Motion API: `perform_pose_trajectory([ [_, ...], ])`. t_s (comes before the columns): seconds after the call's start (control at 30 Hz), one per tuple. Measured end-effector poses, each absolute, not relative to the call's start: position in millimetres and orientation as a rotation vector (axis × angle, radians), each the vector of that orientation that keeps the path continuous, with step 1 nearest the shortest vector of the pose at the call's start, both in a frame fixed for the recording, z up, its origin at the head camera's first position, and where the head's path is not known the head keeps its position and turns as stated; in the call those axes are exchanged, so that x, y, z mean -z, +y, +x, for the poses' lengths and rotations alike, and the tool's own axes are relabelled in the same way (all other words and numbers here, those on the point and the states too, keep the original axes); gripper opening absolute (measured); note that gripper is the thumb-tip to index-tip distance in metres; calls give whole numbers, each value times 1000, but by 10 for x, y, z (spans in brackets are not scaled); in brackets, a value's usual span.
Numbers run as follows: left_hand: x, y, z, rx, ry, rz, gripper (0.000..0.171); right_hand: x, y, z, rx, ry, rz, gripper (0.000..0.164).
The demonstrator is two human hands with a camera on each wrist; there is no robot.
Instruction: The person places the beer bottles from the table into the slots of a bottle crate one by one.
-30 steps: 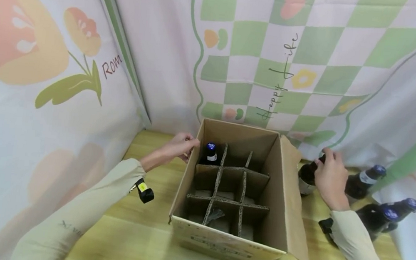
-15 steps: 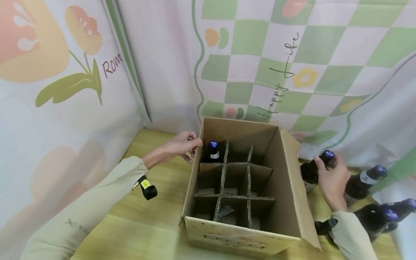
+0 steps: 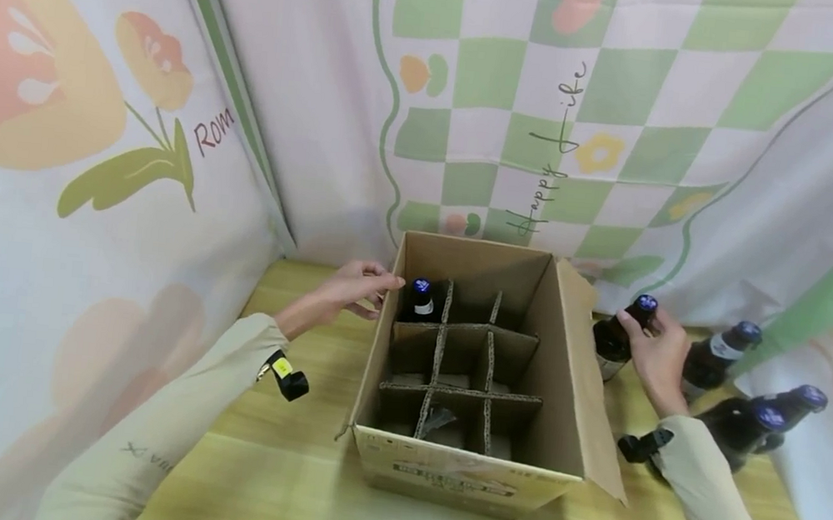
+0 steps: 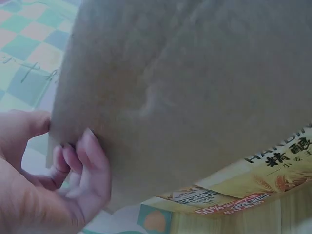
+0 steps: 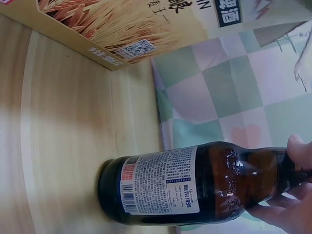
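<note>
While the right hand (image 3: pixel 659 359) grips a brown bottle (image 5: pixel 209 183) by its neck, just right of the cardboard box (image 3: pixel 456 475), the left hand (image 3: pixel 355 288) pinches the edge of the left flap (image 4: pixel 170 97). One blue-capped bottle (image 3: pixel 423 304) stands in the far-left compartment; more bottles (image 3: pixel 711 364) stand farther right on the table (image 3: pixel 269 463).

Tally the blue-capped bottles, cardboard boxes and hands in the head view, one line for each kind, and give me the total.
Blue-capped bottles: 5
Cardboard boxes: 1
Hands: 2
Total: 8
</note>
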State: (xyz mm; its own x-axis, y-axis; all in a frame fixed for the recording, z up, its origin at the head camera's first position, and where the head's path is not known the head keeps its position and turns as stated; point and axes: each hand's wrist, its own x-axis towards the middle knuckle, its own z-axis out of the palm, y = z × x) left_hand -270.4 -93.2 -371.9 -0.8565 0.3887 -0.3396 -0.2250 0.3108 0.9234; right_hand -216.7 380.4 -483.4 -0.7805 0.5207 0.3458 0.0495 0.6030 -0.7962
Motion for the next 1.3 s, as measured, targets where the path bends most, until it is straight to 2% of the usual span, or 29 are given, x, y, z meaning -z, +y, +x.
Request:
perform_pose_trajectory([
  [0.2, 3659, -1035, -2764, -1661, 1930, 59, 35, 4818, 3812, -2185, -1192, -2208, -424, 22],
  [0.4, 3648, -1049, -2796, -1642, 1839, -19, 64, 4840, 3795, -2180, -1229, -2205, -454, 28],
  [0.53, 3666, -1032, -2793, -1647, 1818, -16, 74, 4842, 3782, -2193, -1211, -2201, -527, 29],
  [0.77, 3691, -1031, -2782, -1684, 1836, 12, 70, 4792, 3759, -2204, -1195, -2220, -593, 36],
  [1.1, 3721, -1020, -2806, -1682, 1876, -34, 60, 4715, 3717, -2163, -1239, -2232, -509, 30],
  [1.3, 3669, -1027, -2776, -1647, 1885, 36, 58, 4547, 3655, -2104, -1142, -2227, -500, 31],
])
